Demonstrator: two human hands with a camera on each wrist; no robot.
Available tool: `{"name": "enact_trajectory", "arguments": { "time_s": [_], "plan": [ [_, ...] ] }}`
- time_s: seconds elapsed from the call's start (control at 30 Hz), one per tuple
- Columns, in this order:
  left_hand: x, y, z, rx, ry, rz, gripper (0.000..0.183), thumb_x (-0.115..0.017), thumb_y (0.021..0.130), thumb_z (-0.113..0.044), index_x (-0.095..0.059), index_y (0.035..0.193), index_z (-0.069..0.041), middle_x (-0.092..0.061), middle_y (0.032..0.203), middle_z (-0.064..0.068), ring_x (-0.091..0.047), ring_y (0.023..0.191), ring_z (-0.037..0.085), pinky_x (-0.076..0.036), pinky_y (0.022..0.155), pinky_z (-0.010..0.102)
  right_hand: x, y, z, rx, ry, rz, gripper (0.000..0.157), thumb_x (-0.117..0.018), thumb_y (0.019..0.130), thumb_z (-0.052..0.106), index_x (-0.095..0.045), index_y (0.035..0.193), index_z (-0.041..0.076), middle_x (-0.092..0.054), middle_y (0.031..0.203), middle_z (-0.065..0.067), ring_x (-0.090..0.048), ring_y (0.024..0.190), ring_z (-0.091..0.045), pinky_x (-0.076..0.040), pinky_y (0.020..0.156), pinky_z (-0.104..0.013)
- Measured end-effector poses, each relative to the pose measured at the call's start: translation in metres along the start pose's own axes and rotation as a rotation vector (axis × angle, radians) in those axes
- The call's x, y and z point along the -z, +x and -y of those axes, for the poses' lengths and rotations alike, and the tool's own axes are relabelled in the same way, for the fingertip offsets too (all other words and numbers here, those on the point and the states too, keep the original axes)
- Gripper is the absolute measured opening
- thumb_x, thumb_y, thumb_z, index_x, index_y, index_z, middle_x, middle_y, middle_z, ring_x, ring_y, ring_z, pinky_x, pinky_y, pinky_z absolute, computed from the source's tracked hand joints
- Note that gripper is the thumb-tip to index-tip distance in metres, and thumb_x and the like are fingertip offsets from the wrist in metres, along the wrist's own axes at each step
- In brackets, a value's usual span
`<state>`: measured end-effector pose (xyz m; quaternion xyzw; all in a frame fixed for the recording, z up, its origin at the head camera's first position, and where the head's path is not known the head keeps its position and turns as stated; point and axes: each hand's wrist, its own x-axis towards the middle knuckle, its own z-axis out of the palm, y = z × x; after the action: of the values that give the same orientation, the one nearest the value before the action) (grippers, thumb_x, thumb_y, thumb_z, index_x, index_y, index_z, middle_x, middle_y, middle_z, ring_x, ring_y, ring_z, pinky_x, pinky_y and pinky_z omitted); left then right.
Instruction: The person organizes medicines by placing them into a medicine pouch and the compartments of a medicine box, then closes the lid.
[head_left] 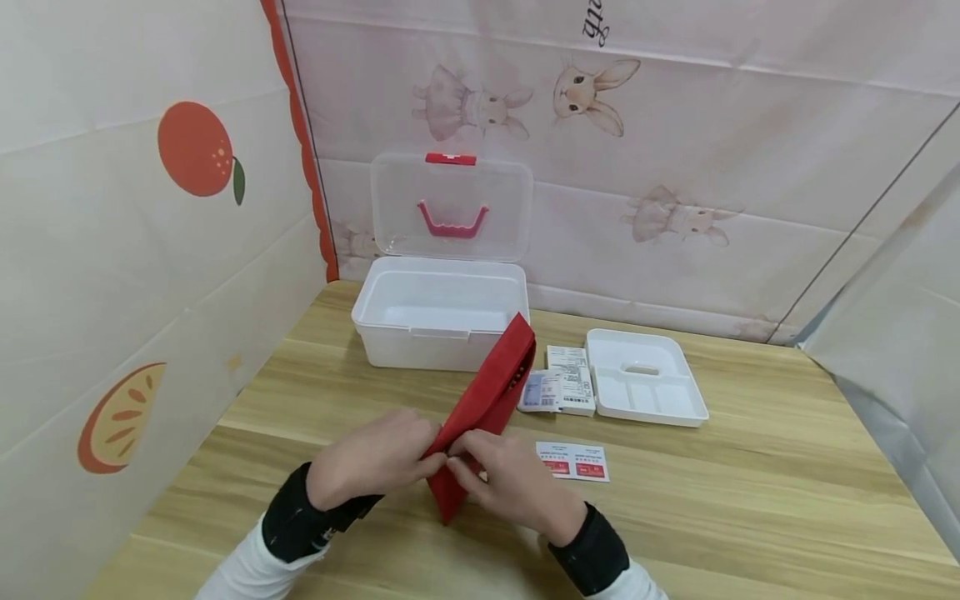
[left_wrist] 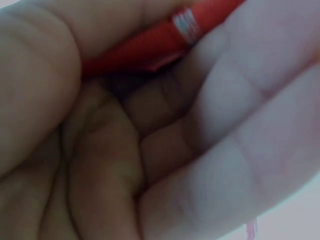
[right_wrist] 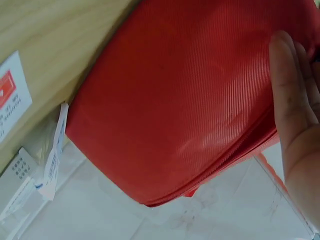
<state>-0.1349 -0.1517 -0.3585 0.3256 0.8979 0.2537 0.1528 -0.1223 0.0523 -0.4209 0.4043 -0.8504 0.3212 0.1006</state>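
A red zip pouch (head_left: 487, 387) stands upright and tilted over the table, its zipped top edge partly parted near the far corner. My left hand (head_left: 375, 457) grips the near end of that edge; in the left wrist view, red fabric (left_wrist: 150, 47) lies between thumb and fingers. Right beside it, my right hand (head_left: 517, 483) pinches the pouch at the zip with thumb and forefinger. The right wrist view shows the broad ribbed side of the pouch (right_wrist: 190, 85), with the zip line running toward the fingers (right_wrist: 290, 90). The fingertips hide the zip pull.
Behind the pouch, a white lidded box (head_left: 438, 346) stands with its clear lid (head_left: 450, 196) raised. To the right are a small packet (head_left: 540, 392), a white printed box (head_left: 572, 379) and a compartment tray (head_left: 648, 408). Printed red-and-white packets (head_left: 581, 458) lie nearer.
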Motion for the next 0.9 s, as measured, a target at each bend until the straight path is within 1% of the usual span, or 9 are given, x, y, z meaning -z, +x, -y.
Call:
{"name": "enact_trajectory", "arguments": {
  "time_s": [0.1,0.2,0.43,0.63,0.9],
  "plan": [
    [-0.0009,0.0,-0.0006,0.015,-0.062,0.008,0.009,-0.061,0.093,-0.002,-0.062,0.086,-0.007,-0.049,0.058,-0.005,-0.044,0.046,0.005,-0.038,0.044,0.02,-0.0033,0.0001,-0.0001,-0.001,-0.015,0.015,0.013,-0.069,0.094,0.016,-0.063,0.105,0.012,-0.07,0.092,0.002,-0.06,0.075,-0.004,-0.053,0.077,-0.016],
    [-0.0005,-0.0013,-0.0012,0.026,-0.101,0.022,0.008,-0.061,0.093,-0.001,-0.062,0.088,-0.006,-0.053,0.058,-0.003,-0.047,0.045,0.006,-0.04,0.044,0.021,-0.0045,0.0,-0.0001,0.0,-0.038,-0.007,0.014,-0.07,0.093,0.014,-0.063,0.104,0.012,-0.07,0.092,0.002,-0.061,0.076,-0.005,-0.054,0.077,-0.017],
    [0.0,-0.0025,-0.0018,0.019,-0.116,0.046,0.014,-0.061,0.093,0.0,-0.063,0.08,-0.006,-0.056,0.055,-0.003,-0.049,0.043,0.006,-0.039,0.043,0.02,-0.0022,-0.0003,-0.003,0.019,-0.086,-0.086,0.013,-0.073,0.09,0.012,-0.063,0.098,0.011,-0.069,0.086,0.002,-0.06,0.071,-0.005,-0.053,0.07,-0.016],
    [-0.0002,-0.0013,-0.0023,0.03,-0.137,0.057,0.013,-0.06,0.092,0.001,-0.063,0.082,-0.005,-0.059,0.058,0.001,-0.051,0.045,0.007,-0.038,0.044,0.02,0.0007,-0.0008,-0.0068,-0.029,-0.04,-0.117,0.013,-0.073,0.09,0.009,-0.064,0.099,0.011,-0.069,0.085,0.002,-0.059,0.07,-0.003,-0.053,0.069,-0.016],
    [0.0006,-0.0018,-0.0028,0.048,-0.15,0.068,0.012,-0.06,0.092,0.001,-0.063,0.083,-0.004,-0.061,0.061,0.004,-0.053,0.047,0.009,-0.038,0.045,0.02,0.0028,0.0002,-0.0068,-0.067,0.0,-0.111,0.011,-0.072,0.09,0.009,-0.064,0.098,0.01,-0.069,0.084,0.001,-0.06,0.07,-0.004,-0.054,0.07,-0.018]
  ]
}}
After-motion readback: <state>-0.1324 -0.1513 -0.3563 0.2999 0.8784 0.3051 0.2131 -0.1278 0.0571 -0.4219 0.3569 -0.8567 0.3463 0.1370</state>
